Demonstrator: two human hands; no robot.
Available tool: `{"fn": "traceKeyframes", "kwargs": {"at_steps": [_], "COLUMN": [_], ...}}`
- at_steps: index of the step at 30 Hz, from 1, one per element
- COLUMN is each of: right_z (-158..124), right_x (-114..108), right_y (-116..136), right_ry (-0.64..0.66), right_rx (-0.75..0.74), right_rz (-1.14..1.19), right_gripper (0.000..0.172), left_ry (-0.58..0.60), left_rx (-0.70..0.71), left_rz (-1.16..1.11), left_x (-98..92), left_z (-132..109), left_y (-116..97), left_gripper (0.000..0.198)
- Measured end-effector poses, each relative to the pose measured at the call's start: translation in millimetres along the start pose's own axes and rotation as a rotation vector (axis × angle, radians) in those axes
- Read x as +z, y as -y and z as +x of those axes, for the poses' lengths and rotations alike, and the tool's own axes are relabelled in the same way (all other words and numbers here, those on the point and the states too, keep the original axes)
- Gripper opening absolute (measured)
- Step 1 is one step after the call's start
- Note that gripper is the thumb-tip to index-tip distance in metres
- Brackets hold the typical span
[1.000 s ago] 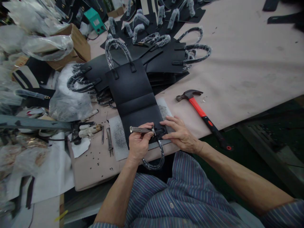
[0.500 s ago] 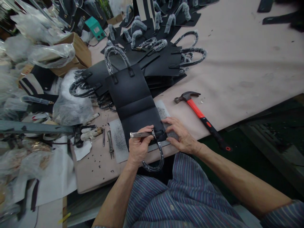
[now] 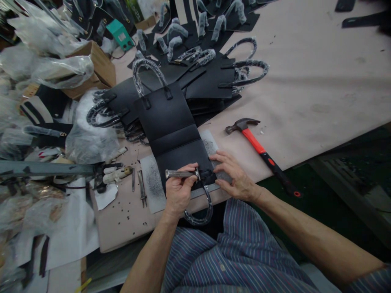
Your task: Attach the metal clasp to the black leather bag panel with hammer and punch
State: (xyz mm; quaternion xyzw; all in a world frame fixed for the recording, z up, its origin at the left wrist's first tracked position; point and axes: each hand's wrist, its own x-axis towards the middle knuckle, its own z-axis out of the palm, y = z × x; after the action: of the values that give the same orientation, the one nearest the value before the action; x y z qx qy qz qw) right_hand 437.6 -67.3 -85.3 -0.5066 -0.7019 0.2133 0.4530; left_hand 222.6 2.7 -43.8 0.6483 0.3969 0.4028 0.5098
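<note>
My left hand [image 3: 179, 190] is closed around a metal punch tool [image 3: 177, 173], which lies nearly level over the lower part of a black leather bag panel [image 3: 175, 130]. At the panel's near edge a plastic-wrapped handle [image 3: 200, 219] loops down past the table's rim. My right hand [image 3: 233, 175] rests with fingers apart at the panel's right edge, near a handle tab [image 3: 209, 178]. A speckled pale slab [image 3: 149, 181] shows under the panel on both sides. To the right lies a claw hammer [image 3: 259, 148] with a red and black grip.
More black bag panels [image 3: 210, 81] with wrapped handles are piled beyond. At the left are a forked metal tool [image 3: 141, 187], a thin rod [image 3: 133, 179], plastic bags [image 3: 91, 138] and a cardboard box [image 3: 97, 65]. The table edge [image 3: 320, 152] slants up to the right.
The view has shifted slightly. Both hands stay almost where they were, with the metal punch still in my left hand and the bag panel in place.
</note>
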Motion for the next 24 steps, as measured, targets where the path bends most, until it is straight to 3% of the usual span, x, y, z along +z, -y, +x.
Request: {"fn": "traceKeyframes", "kwargs": {"at_steps": [14,20,24], "right_z": [-0.4,-3.6,-4.2], "right_x": [-0.1,0.7,3.3], "right_y": [-1.2,-5.0,-0.1], "right_ry": [0.035,0.076,-0.043], "right_rx": [-0.041,-0.072,-0.005], "right_rz": [-0.013,-0.038,-0.048], "right_gripper": [0.019,0.028,0.037], "left_ry": [0.004,0.012,-0.010], "left_rx": [-0.022,-0.020,-0.044], "left_rz": [-0.010,0.008,-0.019], "left_x": [0.5,-0.5,-0.4], "left_z": [1.5,1.0,0.1], "left_y": [3.6,6.4,5.8], "left_gripper": [0.012,0.012,0.014]}}
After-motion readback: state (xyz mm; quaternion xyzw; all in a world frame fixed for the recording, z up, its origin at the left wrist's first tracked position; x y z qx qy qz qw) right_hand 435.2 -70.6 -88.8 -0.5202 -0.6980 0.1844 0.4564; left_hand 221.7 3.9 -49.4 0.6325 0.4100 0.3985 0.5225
